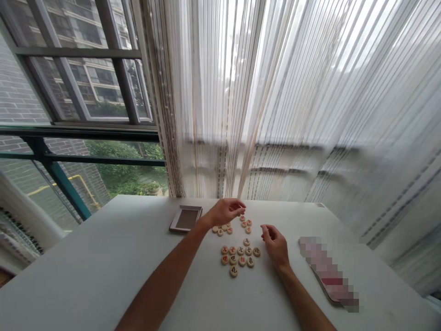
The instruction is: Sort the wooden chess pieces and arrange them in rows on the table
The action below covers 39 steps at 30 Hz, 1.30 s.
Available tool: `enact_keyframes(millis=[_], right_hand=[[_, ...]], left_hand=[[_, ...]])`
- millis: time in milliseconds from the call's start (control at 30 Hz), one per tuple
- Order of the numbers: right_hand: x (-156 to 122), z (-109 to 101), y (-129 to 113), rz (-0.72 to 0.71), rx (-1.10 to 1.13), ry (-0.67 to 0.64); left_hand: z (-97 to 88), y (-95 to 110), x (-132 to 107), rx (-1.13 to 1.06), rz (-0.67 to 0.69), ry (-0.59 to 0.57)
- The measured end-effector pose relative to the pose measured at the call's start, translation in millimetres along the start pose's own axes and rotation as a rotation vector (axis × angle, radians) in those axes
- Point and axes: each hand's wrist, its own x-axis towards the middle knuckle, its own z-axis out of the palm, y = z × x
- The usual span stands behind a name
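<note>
My left hand (224,212) hovers over the far group of round wooden xiangqi pieces (224,227), its thumb and fingers pinched together. Whatever sits between those fingertips, if anything, is too small to make out. Just right of the hand lie several pieces with red characters (244,224). Nearer to me, more xiangqi pieces (240,251) with red and black characters lie face up in rough rows, with a single black-marked piece (234,271) at the front. My right hand (276,246) is beside them, fingers curled in; their contents are hidden.
A shallow open box or lid (186,218) with a brown inside rests at the back left of the white table (113,276). On the right lies a flat pinkish object (327,271), blurred out. Beyond the table's far edge hang striped curtains (213,115).
</note>
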Motion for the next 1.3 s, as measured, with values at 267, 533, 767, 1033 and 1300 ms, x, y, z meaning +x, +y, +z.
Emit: enact_keyframes(millis=[267, 533, 767, 1033, 1300], right_hand=[[1.2, 0.5, 4.9, -0.006, 0.013, 0.027], [0.8, 2.3, 4.4, 0.0, 0.023, 0.019], [0.5, 2.4, 3.1, 0.011, 0.023, 0.012], [-0.8, 2.2, 0.0, 0.011, 0.021, 0.011], [-0.4, 2.6, -1.3, -0.007, 0.002, 0.013]], left_hand=[[26.3, -58.1, 37.9, 0.304, -0.08, -0.172], [-14.7, -99.3, 23.3, 0.503, -0.206, -0.199], [-38.1, -113.6, 5.2, 0.597, -0.289, -0.2], [7.0, -106.5, 27.8, 0.619, -0.267, -0.18], [39.9, -106.4, 49.8, 0.541, -0.209, -0.215]])
